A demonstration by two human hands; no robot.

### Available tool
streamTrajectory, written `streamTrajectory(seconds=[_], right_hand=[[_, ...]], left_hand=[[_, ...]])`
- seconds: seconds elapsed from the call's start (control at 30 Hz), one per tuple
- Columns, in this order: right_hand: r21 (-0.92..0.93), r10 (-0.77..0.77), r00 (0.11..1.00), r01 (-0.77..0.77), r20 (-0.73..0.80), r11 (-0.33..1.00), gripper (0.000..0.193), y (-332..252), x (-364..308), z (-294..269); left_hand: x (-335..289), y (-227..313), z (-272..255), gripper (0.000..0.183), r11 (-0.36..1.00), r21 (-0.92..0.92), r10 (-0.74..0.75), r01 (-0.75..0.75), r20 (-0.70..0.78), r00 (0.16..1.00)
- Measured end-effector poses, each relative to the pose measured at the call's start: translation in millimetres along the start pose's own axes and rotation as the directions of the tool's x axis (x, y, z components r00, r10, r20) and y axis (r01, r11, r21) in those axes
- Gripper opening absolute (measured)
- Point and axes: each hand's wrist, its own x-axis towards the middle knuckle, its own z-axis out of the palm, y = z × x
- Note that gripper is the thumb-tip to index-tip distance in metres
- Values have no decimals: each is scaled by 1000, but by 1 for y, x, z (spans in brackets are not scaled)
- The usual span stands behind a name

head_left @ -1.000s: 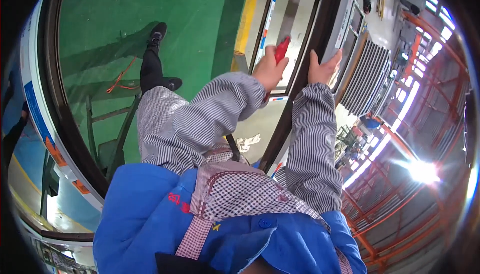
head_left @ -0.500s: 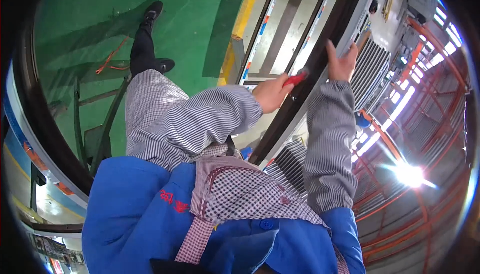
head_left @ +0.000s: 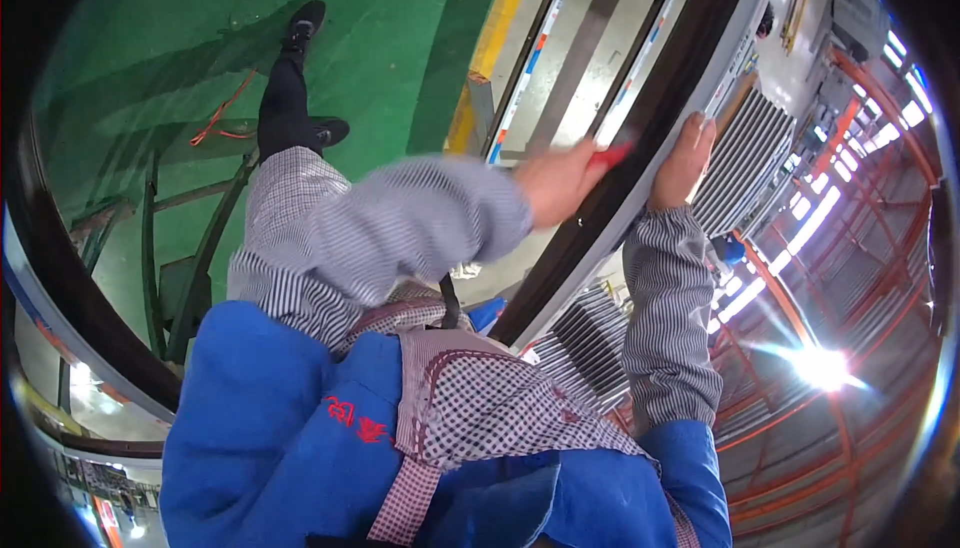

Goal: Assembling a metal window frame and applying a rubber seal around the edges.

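Note:
My left hand (head_left: 558,186), blurred by motion, is closed around a small red tool (head_left: 610,156). Smear and my fingers hide what kind of tool it is. Its end is at the dark face of a long dark frame (head_left: 655,113) with a grey outer rail (head_left: 722,73). My right hand (head_left: 683,166) grips the grey rail on the frame's far right side, a little beyond the red tool. Part of its fingers is hidden behind the rail.
Narrow bars with coloured patches (head_left: 535,58) cross the frame's inner side. Ribbed grey panels (head_left: 745,163) lie to the right. On the green floor (head_left: 390,38) are a red cord (head_left: 222,113) and a dark metal stand (head_left: 205,238). Another long curved-looking frame edge (head_left: 75,288) passes at the left.
My right hand has slid toward me along the rail, and its fingers show less spread. The left hand with the red tool has shifted slightly to the right; the view has shifted a little.

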Motion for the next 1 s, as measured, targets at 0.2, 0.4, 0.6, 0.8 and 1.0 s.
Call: streamTrajectory(seconds=[0.2,0.4,0.6,0.8,1.0], right_hand=[[124,72,994,-82,84,989,57,4,-3,-7],[62,-111,993,113,-32,992,49,-2,-2,12],[120,-14,999,18,-33,993,52,-17,-2,0],[239,48,996,-30,-70,971,50,5,1,2],[297,162,986,-140,-49,945,52,0,-1,9]], left_hand=[[-34,-25,21,34,999,37,-6,1,133,991],[130,58,-80,37,983,102,164,-151,-132,978],[0,-28,35,37,999,1,39,-39,-33,999],[-53,1,21,27,988,135,-77,77,-5,997],[-27,7,32,27,984,175,-18,35,-103,995]])
